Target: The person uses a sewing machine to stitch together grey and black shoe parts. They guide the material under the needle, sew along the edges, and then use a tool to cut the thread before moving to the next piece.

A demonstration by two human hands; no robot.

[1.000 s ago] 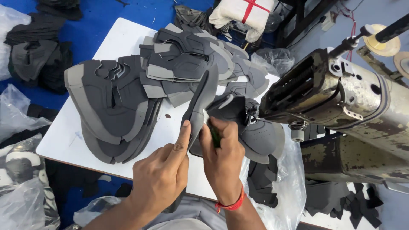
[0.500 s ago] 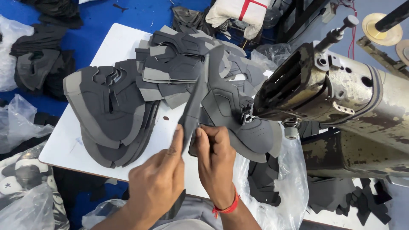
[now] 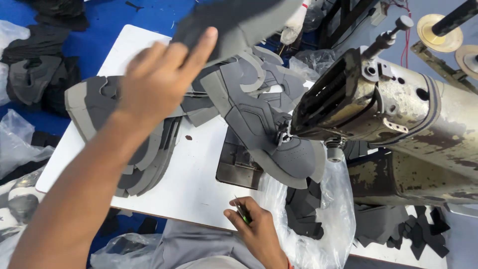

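My left hand (image 3: 162, 72) is raised over the white table (image 3: 199, 179), gripping a dark grey shoe-upper piece (image 3: 239, 22) that hangs near the top of the view. My right hand (image 3: 254, 229) rests at the table's near edge, closed on a small green-handled tool (image 3: 243, 212). A grey shoe upper (image 3: 271, 132) lies under the head of the worn metal sewing machine (image 3: 388, 109). A stack of grey and black cut pieces (image 3: 94, 104) sits at the left of the table, partly hidden by my forearm.
A clear plastic bag (image 3: 318, 224) with dark pieces hangs off the table's right front. More dark scraps (image 3: 398, 229) lie under the machine. Black pieces (image 3: 35, 74) and plastic bags (image 3: 17, 144) lie on the blue floor at left. Thread spools (image 3: 440, 30) stand top right.
My left hand has lifted up and away with a dark grey piece. My right hand has pulled back to the table's near edge. The upper now lies under the machine head.
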